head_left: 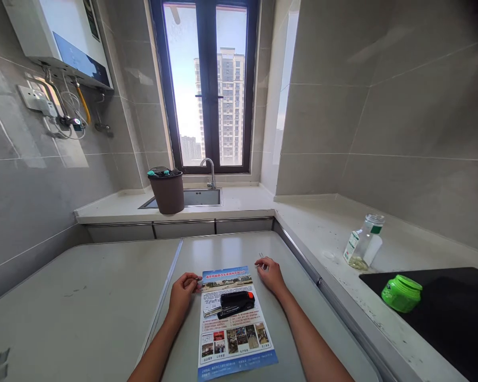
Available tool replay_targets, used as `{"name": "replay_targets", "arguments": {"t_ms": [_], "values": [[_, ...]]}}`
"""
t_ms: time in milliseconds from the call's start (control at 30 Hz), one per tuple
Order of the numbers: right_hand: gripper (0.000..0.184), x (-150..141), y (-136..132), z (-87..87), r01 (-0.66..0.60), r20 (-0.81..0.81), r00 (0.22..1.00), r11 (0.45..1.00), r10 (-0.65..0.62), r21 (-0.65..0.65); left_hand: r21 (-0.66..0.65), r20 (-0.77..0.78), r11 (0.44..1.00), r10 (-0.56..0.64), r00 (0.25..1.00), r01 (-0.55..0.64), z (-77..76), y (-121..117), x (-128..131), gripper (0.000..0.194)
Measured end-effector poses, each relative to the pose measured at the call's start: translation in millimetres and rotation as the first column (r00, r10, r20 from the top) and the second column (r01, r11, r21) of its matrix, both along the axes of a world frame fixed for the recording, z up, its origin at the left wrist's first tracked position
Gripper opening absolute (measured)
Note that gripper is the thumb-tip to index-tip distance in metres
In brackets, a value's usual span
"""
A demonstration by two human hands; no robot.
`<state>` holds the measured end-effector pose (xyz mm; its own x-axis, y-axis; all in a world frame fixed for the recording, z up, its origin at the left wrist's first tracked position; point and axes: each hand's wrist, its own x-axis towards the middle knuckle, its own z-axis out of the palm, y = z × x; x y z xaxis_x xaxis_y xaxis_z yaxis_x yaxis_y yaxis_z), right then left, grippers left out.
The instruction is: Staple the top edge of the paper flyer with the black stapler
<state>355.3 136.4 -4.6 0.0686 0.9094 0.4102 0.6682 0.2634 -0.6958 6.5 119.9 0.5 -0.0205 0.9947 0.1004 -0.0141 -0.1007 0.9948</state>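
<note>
Left hand (185, 290): curled, hold unclear
Right hand (269, 271): pinches thin silvery piece (262, 255)
Lower-centre black stapler (236, 303): may slide if blue-white paper leaflet (235, 366) shifts

The person's left forearm (157, 350) and right forearm (306, 334), both bare, slanted forward and inward. The left hand (181, 293) was curled, its fingers (190, 277) turned inward; the right hand (272, 275), well apart from it, bent its fingers leftward, knuckles up. Both seemed pinched at the tips, though too small to tell surely.
</note>
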Motion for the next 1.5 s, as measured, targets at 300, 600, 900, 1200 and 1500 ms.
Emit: {"name": "replay_targets", "arguments": {"t_ms": [300, 600, 900, 1200, 1500], "values": [[0.063, -29.2, -27.5, 24.6, -0.788, -0.257, 0.611, 0.608, 0.749, -0.103, 0.040, 0.089, 0.992, -0.126, 0.988, 0.122, 2.9, -4.4, -0.2, 0.014], [0.036, -61.0, -38.6, 16.5, -0.730, -0.027, 0.683, 0.681, 0.730, -0.053, 0.014, -0.038, 0.982, -0.186, 0.982, 0.187, 10.0, -14.1, 3.4, 0.024], [0.031, -62.2, -37.7, 19.8, -0.567, -0.014, 0.824, 0.823, 0.567, -0.021, 0.173, -0.229, 0.963, -0.165, 0.959, 0.207, 14.4, -19.2, 8.8, 0.045], [0.032, -60.6, -37.5, 19.9, -0.573, -0.004, 0.819, 0.818, 0.573, -0.045, 0.185, -0.352, 0.917, -0.273, 0.895, 0.353, 20.9, -29.3, 11.5, 0.021], [0.031, -60.7, -38.4, 21.2, -0.578, 0.004, 0.815, 0.815, 0.579, -0.040, 0.176, -0.404, 0.938, -0.206, 0.891, 0.297, 11.2, -22.1, 12.1, 0.020]]}}
